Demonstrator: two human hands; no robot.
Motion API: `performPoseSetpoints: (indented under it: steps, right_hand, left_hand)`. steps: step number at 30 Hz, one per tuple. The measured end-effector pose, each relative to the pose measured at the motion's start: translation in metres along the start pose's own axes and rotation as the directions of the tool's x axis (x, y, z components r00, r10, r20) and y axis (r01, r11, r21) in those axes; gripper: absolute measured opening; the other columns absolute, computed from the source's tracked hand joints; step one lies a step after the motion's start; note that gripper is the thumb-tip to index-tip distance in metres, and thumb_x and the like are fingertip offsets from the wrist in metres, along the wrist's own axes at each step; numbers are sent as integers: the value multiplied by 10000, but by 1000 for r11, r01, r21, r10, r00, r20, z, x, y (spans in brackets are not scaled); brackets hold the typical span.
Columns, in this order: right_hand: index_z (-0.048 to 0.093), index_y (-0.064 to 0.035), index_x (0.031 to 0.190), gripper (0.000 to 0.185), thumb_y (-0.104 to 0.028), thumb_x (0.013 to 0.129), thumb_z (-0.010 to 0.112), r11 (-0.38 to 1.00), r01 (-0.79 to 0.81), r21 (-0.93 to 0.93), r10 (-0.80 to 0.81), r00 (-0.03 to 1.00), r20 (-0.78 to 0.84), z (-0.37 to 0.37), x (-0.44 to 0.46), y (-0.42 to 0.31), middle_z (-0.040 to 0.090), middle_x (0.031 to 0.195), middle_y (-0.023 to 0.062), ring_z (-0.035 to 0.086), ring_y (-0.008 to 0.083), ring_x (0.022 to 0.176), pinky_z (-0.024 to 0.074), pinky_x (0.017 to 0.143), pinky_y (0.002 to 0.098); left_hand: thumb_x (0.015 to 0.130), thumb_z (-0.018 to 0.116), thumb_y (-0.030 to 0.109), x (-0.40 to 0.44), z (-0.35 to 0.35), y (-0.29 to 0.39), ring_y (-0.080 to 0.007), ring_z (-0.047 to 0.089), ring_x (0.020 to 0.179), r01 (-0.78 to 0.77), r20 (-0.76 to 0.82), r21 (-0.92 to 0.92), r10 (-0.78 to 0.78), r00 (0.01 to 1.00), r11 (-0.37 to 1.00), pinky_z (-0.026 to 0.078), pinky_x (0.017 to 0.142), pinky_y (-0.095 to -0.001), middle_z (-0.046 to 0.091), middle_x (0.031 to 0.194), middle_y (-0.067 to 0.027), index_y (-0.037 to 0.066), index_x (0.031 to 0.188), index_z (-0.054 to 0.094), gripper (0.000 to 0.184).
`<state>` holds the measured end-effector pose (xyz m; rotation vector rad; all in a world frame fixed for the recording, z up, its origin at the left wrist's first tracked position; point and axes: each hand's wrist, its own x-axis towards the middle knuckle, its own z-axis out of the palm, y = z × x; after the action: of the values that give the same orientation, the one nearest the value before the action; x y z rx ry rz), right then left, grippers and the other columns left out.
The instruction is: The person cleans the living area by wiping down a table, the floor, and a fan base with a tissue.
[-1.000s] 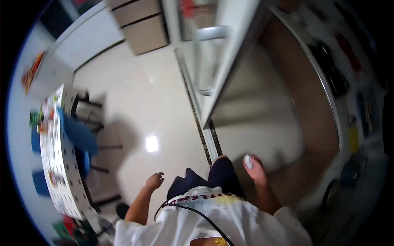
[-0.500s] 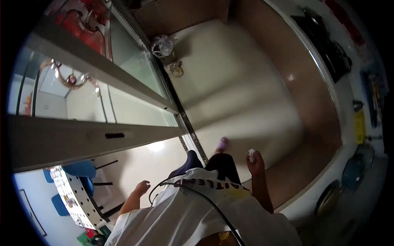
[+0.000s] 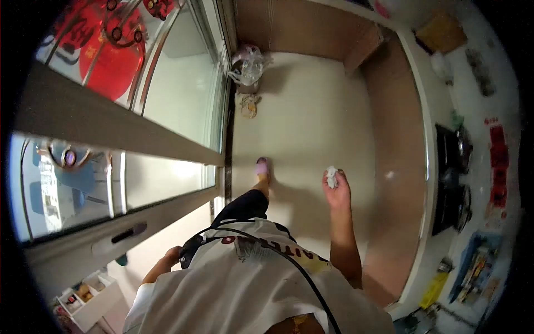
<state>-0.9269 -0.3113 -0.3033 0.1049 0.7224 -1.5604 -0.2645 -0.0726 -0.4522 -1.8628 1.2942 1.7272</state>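
Observation:
My right hand (image 3: 336, 195) is out in front of my body over the floor, its fingers closed around a crumpled white tissue (image 3: 332, 177). My left hand (image 3: 173, 255) hangs low at my left side, against a dark object (image 3: 191, 250) at my waist. Its fingers are mostly hidden, so I cannot make out whether it grips anything. Ahead on the left, by the sliding door track, stands a bin (image 3: 248, 87) with a clear plastic bag (image 3: 253, 64) in its top. A crumpled yellowish bag (image 3: 247, 106) lies on the floor beside it.
A framed glass sliding door (image 3: 128, 117) with red decorations runs along my left. On the right is a counter with a black gas stove (image 3: 448, 178), a blue tray (image 3: 475, 267) of utensils and a yellow item (image 3: 435, 289). A black cable (image 3: 278, 250) crosses my shirt.
I have stepped further into the room, and the view has turned. My right hand, still holding the tissue, is raised further forward. My left hand is now lower, by the dark object.

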Motion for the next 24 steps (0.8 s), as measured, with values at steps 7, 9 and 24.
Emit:
performPoseSetpoints:
  steps: [7,9,24]
  right_hand:
    - [546,-61,881,45,-83,845,531,987,-156,-34,151,982,-112,67,146,-55,580,934,115,544,272,871,487,720,371]
    - [545,-64,886,49,-88,847,530,982,-182,-43,178,980,-91,98,182,-64,580,934,115,545,269,865,487,717,371]
    - [533,-70,941,117,-93,826,523,693,-654,-303,678,734,-37,234,546,-15,583,974,72,545,214,919,422,832,371]
  left_hand:
    - [820,537,193,92,-25,201,-192,591,803,-23,-141,-138,3,990,990,466,715,-330,627,922,-140,-8,1040,563,300]
    - [821,530,192,95,-68,279,-192,588,814,-46,-217,-251,-10,976,967,462,723,-327,621,927,-146,-7,1038,564,297]
    - [769,554,95,138,19,453,-211,598,783,-14,-233,-872,-392,890,488,483,689,-296,623,905,-149,-25,1060,555,314]
